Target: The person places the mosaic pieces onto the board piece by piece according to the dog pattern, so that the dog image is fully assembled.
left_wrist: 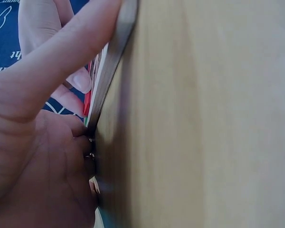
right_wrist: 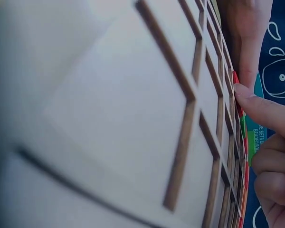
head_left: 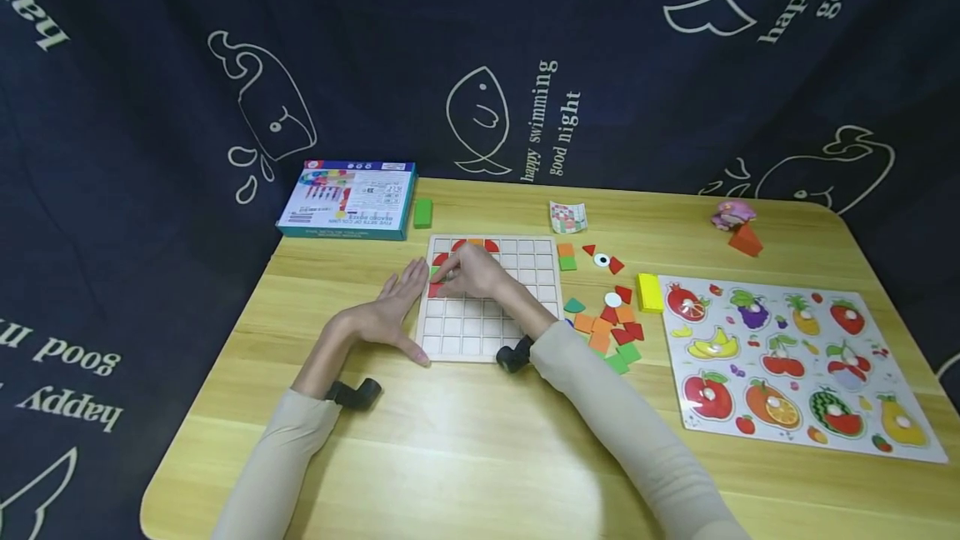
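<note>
The white grid board (head_left: 468,348) lies in front of me, with red, orange and green pieces along its far and left edges. My right hand (head_left: 474,271) reaches over it to the left column, its thumb and a finger pinching a red piece (head_left: 436,291) low at the board. In the right wrist view a fingertip lies against that red piece (right_wrist: 236,105), with the other fingers curled. My left hand (head_left: 386,319) lies spread along the board's left side, thumb at the near left corner. In the left wrist view the thumb (left_wrist: 61,57) touches the board's edge (left_wrist: 109,66).
Loose red, orange and green pieces (head_left: 600,342) lie right of the board. A fruit puzzle board (head_left: 806,369) and yellow block (head_left: 649,293) are further right. Behind are a blue box (head_left: 348,198), green block (head_left: 423,213), small picture card (head_left: 567,217) and pink toy (head_left: 733,215).
</note>
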A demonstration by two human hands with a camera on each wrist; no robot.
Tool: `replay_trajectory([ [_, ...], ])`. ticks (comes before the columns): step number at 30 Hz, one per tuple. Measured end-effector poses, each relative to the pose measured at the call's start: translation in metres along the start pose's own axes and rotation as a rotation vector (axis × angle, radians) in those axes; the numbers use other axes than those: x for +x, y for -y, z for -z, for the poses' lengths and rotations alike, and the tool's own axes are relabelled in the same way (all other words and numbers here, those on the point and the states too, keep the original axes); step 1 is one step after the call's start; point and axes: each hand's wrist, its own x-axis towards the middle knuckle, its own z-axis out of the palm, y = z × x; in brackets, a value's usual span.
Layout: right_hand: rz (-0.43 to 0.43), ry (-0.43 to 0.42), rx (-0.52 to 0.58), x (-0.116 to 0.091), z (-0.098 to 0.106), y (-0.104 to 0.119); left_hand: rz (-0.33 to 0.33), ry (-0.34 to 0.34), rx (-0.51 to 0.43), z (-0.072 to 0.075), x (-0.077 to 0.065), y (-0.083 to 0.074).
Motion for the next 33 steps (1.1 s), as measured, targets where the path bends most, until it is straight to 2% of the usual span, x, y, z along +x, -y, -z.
replay_trajectory([
  [12, -0.009, 0.095, 0.13, -0.007, 0.008, -0.009, 0.001, 0.005, 0.037, 0.0, 0.001, -0.004],
  [15, -0.005, 0.073, 0.13, -0.018, 0.021, -0.009, 0.009, 0.006, 0.039, 0.001, 0.0, -0.005],
  [19, -0.038, -0.008, 0.145, -0.04, 0.051, -0.016, 0.015, -0.002, 0.048, 0.002, -0.002, -0.005],
  [23, -0.125, -0.128, 0.117, -0.069, 0.084, -0.035, 0.018, -0.006, 0.04, 0.003, -0.002, -0.005],
  [28, -0.334, -0.267, 0.04, -0.103, 0.12, -0.067, 0.024, -0.004, 0.037, 0.002, -0.002, -0.006],
  [33, -0.518, -0.329, -0.034, -0.124, 0.144, -0.094, 0.02, -0.004, 0.037, 0.0, 0.0, -0.006],
])
